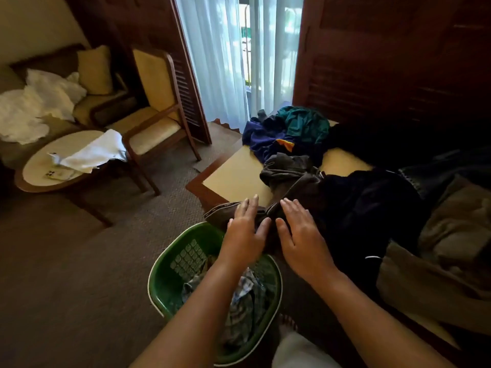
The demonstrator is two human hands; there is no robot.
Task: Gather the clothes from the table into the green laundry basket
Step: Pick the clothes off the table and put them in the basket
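Green laundry basket (162, 285) stood on open carpet just off the table (233, 176) corner, a checked garment inside. My left hand (245, 231) and right hand (303, 235), both flat with fingers spread, pressed a grey garment (289, 179) overhanging the table edge above the basket. Beyond it: one blue-teal heap (289, 131).

Wooden armchair (156, 107) with cream cushions beside round coffee table (39, 166); white towel (93, 152) draped on it. White linen (34, 107) heaped on sofa (53, 65). Sheer curtain (212, 57) behind.
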